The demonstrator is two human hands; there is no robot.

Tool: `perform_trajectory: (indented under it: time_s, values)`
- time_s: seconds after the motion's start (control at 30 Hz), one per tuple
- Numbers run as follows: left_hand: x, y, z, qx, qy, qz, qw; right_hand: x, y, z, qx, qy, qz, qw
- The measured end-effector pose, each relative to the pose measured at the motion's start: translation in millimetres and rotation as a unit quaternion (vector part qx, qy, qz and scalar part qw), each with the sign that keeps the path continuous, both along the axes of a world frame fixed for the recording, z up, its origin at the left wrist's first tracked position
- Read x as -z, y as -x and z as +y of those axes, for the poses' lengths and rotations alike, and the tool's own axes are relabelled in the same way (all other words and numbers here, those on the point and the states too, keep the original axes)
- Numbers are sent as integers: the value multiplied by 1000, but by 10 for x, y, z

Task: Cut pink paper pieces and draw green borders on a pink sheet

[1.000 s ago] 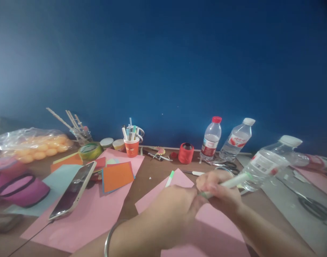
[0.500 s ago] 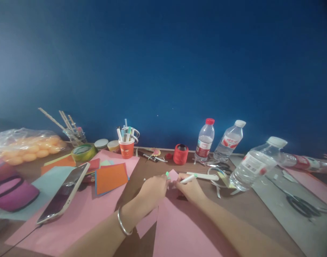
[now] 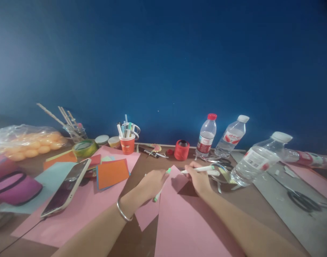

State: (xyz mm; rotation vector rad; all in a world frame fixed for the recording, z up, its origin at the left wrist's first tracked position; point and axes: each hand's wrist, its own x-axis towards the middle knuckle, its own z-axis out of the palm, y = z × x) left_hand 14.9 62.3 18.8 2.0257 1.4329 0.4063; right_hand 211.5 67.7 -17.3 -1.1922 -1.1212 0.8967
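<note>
My left hand [image 3: 152,182] is closed at the left edge of a large pink paper sheet [image 3: 190,221]. A white marker with green ends [image 3: 158,194] sticks out on both sides of it, its middle hidden by the fingers. My right hand [image 3: 199,178] grips a second white marker with a green end [image 3: 208,168], its other end pointing left over the sheet's far corner. Beyond that hand lies a white-handled tool [image 3: 214,173], partly covered. A smaller pink piece [image 3: 147,216] rests under my left wrist.
Behind the hands stand a red thread spool [image 3: 181,150] and an orange cup of markers [image 3: 127,144]. Water bottles [image 3: 206,137] stand on the right, near black-handled scissors [image 3: 304,201]. To the left lie a phone [image 3: 65,189], orange paper [image 3: 112,174] and green tape [image 3: 85,148].
My hands have moved apart, the right one shifting right with its marker, now lying flatter. The lower end of the left hand's marker has come into view.
</note>
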Motion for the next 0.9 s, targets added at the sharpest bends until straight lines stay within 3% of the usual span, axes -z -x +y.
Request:
perform_trajectory:
  time_s: [0.13,0.23,0.67,0.9]
  values:
    - [-50,17,68,-21,-43,-15,999,28,-59,78,69,-35,119,990]
    - [-65,14,81,-34,-61,-22,997,36,-82,130,74,-46,174,981]
    - [-79,-69,45,9,-86,-28,996,-44,65,-53,-145,-12,152,978]
    - [-95,-59,19,34,-119,1,992,-64,91,-32,-132,8,123,984]
